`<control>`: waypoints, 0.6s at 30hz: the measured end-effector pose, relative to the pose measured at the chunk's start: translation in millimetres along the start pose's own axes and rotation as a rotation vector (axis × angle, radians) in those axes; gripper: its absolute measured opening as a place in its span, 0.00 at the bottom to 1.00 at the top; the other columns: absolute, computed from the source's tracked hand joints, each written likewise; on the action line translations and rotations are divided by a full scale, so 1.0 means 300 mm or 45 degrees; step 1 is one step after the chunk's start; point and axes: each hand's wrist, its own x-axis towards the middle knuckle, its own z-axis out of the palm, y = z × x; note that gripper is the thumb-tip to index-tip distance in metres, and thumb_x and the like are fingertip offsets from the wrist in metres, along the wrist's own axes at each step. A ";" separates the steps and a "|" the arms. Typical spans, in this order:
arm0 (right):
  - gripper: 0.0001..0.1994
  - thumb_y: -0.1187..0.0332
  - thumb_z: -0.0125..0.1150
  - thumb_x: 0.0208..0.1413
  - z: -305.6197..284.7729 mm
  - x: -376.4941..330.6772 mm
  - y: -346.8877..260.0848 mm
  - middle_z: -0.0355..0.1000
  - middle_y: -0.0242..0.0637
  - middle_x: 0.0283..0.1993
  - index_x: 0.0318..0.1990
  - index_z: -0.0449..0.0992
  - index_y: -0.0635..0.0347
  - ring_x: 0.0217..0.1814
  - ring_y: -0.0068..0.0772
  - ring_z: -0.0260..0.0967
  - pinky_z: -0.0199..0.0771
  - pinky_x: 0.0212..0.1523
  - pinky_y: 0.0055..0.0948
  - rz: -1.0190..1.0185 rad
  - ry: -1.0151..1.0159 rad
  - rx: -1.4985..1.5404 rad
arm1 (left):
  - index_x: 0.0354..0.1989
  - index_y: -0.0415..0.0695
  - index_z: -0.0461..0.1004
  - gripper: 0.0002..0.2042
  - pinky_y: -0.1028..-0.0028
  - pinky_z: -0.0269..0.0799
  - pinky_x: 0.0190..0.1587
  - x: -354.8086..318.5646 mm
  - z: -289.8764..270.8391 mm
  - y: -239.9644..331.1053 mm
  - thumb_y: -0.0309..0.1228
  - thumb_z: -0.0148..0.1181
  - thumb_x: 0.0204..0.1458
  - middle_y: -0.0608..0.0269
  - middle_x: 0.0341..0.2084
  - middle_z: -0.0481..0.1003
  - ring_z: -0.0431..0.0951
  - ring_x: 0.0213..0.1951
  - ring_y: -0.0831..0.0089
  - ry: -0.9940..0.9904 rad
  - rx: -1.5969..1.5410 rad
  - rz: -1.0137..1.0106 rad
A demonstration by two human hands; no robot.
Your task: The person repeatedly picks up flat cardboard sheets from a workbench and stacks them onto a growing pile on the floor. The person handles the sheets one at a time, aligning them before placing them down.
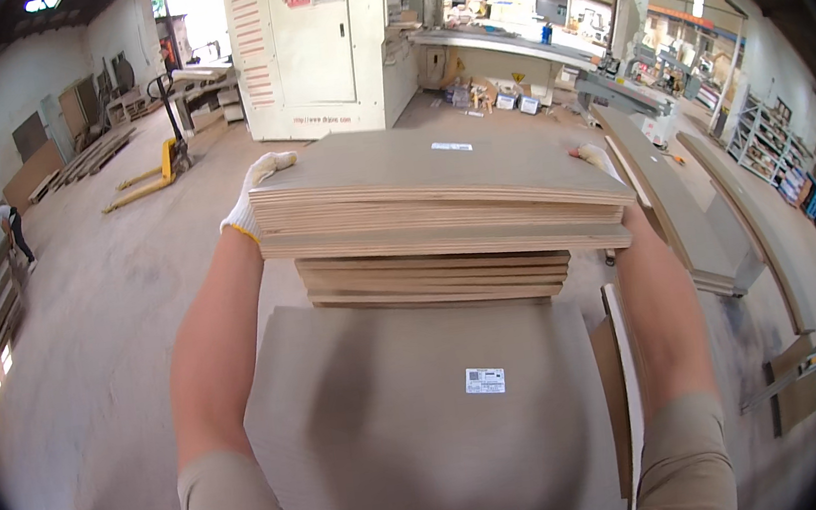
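A stack of grey-brown panels (388, 172) with pale cut edges is in front of me, a white label on its top. My left hand (265, 188), in a white knitted glove with a yellow cuff edge, grips the stack's left side near the far corner. At the far right side my right hand (595, 159), also gloved, is closed against the edge; the panels hide most of it. Below lies a narrower pile of panels (431, 280), set back under the upper stack. Nearest me is a large grey-brown panel surface (431, 454) bearing another white label (485, 380).
Long boards (669, 200) lie along the right side. A yellow pallet truck (157, 173) stands at the far left, beside a large white machine cabinet (309, 50). A long workbench (505, 45) is at the back. Another person (11, 232) bends over panels at the left.
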 end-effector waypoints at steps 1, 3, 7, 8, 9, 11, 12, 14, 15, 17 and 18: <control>0.10 0.57 0.63 0.60 0.010 0.002 0.011 0.76 0.32 0.37 0.39 0.78 0.51 0.40 0.33 0.76 0.79 0.46 0.38 0.001 -0.031 -0.165 | 0.50 0.43 0.80 0.19 0.61 0.82 0.48 0.001 0.000 -0.013 0.46 0.62 0.62 0.57 0.44 0.83 0.84 0.41 0.63 0.061 0.077 0.000; 0.09 0.57 0.65 0.59 0.015 -0.009 0.046 0.75 0.30 0.37 0.39 0.77 0.50 0.41 0.32 0.74 0.78 0.48 0.39 -0.106 0.128 -0.562 | 0.55 0.44 0.79 0.24 0.60 0.80 0.52 -0.009 -0.010 -0.068 0.51 0.65 0.61 0.57 0.48 0.83 0.83 0.47 0.63 0.052 0.244 0.008; 0.07 0.62 0.66 0.57 -0.023 -0.104 0.146 0.73 0.29 0.39 0.38 0.75 0.48 0.44 0.32 0.72 0.76 0.50 0.40 0.144 0.085 0.014 | 0.63 0.47 0.76 0.31 0.58 0.76 0.60 -0.057 -0.033 -0.220 0.57 0.67 0.60 0.58 0.56 0.80 0.80 0.57 0.63 0.271 0.002 -0.052; 0.07 0.62 0.66 0.57 -0.025 -0.124 0.163 0.73 0.29 0.40 0.38 0.75 0.48 0.44 0.32 0.72 0.76 0.51 0.40 0.122 0.084 0.062 | 0.63 0.48 0.76 0.30 0.59 0.77 0.59 -0.070 -0.033 -0.232 0.56 0.66 0.60 0.59 0.56 0.80 0.80 0.56 0.64 0.220 -0.022 -0.006; 0.07 0.63 0.66 0.57 -0.025 -0.141 0.175 0.73 0.29 0.41 0.38 0.74 0.47 0.44 0.33 0.71 0.76 0.51 0.41 0.040 0.061 0.118 | 0.63 0.48 0.76 0.30 0.59 0.76 0.58 -0.084 -0.028 -0.246 0.56 0.66 0.60 0.59 0.56 0.80 0.80 0.56 0.64 0.283 -0.021 -0.004; 0.07 0.62 0.66 0.57 -0.020 -0.170 0.198 0.74 0.30 0.42 0.39 0.75 0.48 0.46 0.34 0.72 0.76 0.52 0.43 -0.023 0.091 0.144 | 0.62 0.48 0.77 0.29 0.59 0.76 0.58 -0.118 -0.010 -0.254 0.56 0.66 0.60 0.59 0.56 0.79 0.80 0.55 0.64 0.235 -0.006 0.138; 0.07 0.61 0.65 0.57 -0.019 -0.185 0.209 0.73 0.30 0.42 0.40 0.76 0.48 0.47 0.35 0.72 0.76 0.52 0.43 -0.046 0.121 0.203 | 0.61 0.47 0.77 0.29 0.60 0.77 0.57 -0.132 0.004 -0.257 0.56 0.65 0.61 0.59 0.55 0.80 0.80 0.55 0.64 0.347 -0.042 0.149; 0.08 0.59 0.64 0.58 -0.020 -0.213 0.227 0.73 0.30 0.43 0.41 0.76 0.49 0.50 0.36 0.72 0.75 0.54 0.43 -0.059 0.180 0.265 | 0.59 0.45 0.77 0.28 0.62 0.77 0.56 -0.148 0.029 -0.270 0.56 0.63 0.62 0.58 0.53 0.81 0.81 0.53 0.64 0.444 -0.082 0.200; 0.08 0.58 0.63 0.58 -0.021 -0.228 0.234 0.73 0.29 0.45 0.41 0.76 0.49 0.51 0.36 0.71 0.74 0.56 0.43 -0.053 0.207 0.267 | 0.59 0.44 0.77 0.28 0.62 0.77 0.56 -0.144 0.035 -0.278 0.55 0.62 0.63 0.59 0.52 0.81 0.80 0.53 0.64 0.453 -0.099 0.281; 0.09 0.57 0.62 0.59 -0.014 -0.255 0.254 0.73 0.28 0.46 0.41 0.76 0.48 0.54 0.35 0.70 0.71 0.59 0.42 -0.100 0.278 0.242 | 0.58 0.44 0.77 0.26 0.62 0.77 0.55 -0.116 0.024 -0.305 0.53 0.61 0.65 0.60 0.52 0.81 0.80 0.53 0.65 0.574 -0.165 0.322; 0.09 0.57 0.62 0.59 0.002 -0.268 0.268 0.73 0.27 0.47 0.41 0.77 0.48 0.55 0.34 0.69 0.70 0.60 0.41 -0.150 0.315 0.212 | 0.59 0.44 0.77 0.26 0.62 0.77 0.55 -0.100 0.000 -0.322 0.53 0.59 0.66 0.60 0.51 0.81 0.80 0.53 0.66 0.574 -0.159 0.385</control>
